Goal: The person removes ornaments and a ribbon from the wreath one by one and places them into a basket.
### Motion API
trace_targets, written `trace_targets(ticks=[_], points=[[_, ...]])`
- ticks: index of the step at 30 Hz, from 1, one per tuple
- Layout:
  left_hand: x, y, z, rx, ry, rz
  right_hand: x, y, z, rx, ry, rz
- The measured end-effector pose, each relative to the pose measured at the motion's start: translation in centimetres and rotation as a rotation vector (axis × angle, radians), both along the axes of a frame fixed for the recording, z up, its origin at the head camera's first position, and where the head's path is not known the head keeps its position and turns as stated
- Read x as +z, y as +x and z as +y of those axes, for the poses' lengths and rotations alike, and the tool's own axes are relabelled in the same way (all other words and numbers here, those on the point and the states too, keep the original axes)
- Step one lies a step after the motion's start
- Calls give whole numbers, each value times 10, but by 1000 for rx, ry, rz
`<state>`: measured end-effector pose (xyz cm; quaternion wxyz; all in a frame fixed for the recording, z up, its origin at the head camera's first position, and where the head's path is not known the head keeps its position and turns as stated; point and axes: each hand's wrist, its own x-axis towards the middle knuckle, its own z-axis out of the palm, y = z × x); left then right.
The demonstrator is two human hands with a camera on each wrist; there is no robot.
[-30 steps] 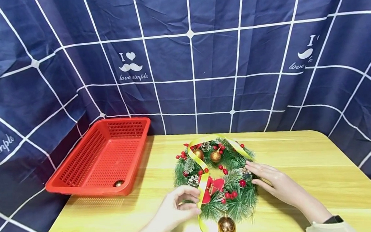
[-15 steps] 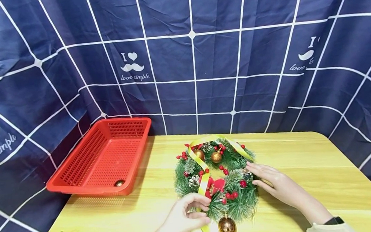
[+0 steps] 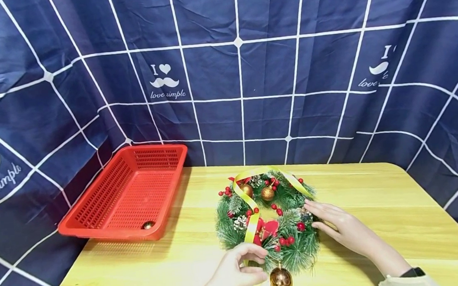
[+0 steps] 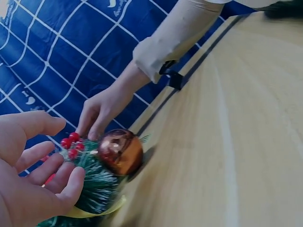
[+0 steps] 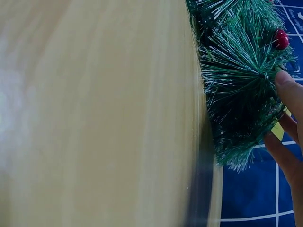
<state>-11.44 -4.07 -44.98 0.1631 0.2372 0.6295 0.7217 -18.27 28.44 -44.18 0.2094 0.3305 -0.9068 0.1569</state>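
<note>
A green Christmas wreath point(image 3: 298, 255) with red berries, pine cones and gold balls lies on the table. A yellow ribbon point(image 3: 252, 227) loops over its top and runs down its left part. My left hand point(image 3: 240, 269) is at the wreath's lower left, fingers loosely bent, over the ribbon's lower end; in the left wrist view its thumb and fingers stand apart, pinching nothing. My right hand point(image 3: 340, 228) rests on the wreath's right edge with fairly straight fingers, near the ribbon's other end. A shiny copper bauble point(image 3: 281, 281) sits at the wreath's bottom edge.
A red plastic basket point(image 3: 171, 184) stands at the table's left, with a small shiny ball point(image 3: 148, 225) in its near corner. The wooden table point(image 3: 385, 202) is backed by a blue curtain point(image 3: 271, 66) with white grid lines.
My left hand has moved right and slightly nearer along the ribbon, towards the copper bauble. The ribbon's lower end is now mostly hidden by it. My right hand stays on the wreath's edge.
</note>
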Motion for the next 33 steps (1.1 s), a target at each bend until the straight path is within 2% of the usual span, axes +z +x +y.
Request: trace_targets(ticks=[5, 12, 15, 19, 22, 33], points=[[-9, 0, 3, -7, -3, 22, -2, -1, 1, 21, 2, 14], [-13, 1, 5, 7, -23, 56, 0, -1, 1, 40, -5, -27], [-16, 2, 6, 8, -27, 66, 0, -2, 1, 49, -13, 2], [-18, 4, 8, 10, -32, 42, 0, -2, 0, 72, -28, 48], [-19, 5, 9, -1, -27, 4, 0, -2, 0, 74, -30, 52], [-20, 5, 11, -19, -34, -33, 2, 0, 0, -3, 10, -11]])
